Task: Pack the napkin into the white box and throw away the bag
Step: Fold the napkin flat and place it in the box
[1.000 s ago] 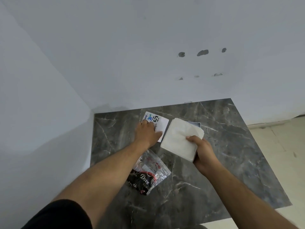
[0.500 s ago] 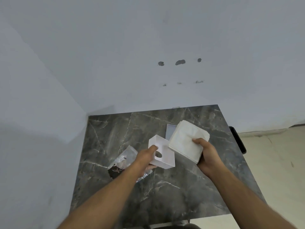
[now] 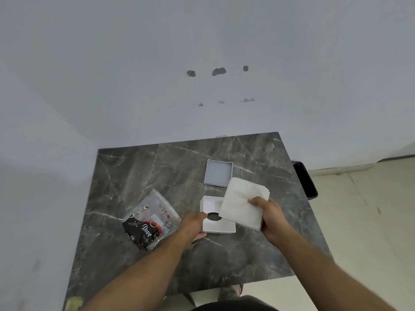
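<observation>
A white box [image 3: 212,206] with a round hole in its floor lies open side up on the dark marble table [image 3: 157,171]. My left hand [image 3: 194,225] grips its left edge. My right hand [image 3: 268,215] pinches a stack of white napkins [image 3: 243,204] by its right corner, tilted over the box's right side and hiding part of it. An empty clear plastic bag [image 3: 149,221] with black and red print lies flat on the table, left of the box and beside my left wrist.
A grey square lid [image 3: 218,172] lies upturned on the table behind the box. A black bin [image 3: 304,179] stands on the floor past the table's right edge. White walls close the back and left. A tiled floor lies to the right.
My left hand lifted the white box off the grey lid, turned it over and set it open side up nearer me. The napkin stack now hangs over the box.
</observation>
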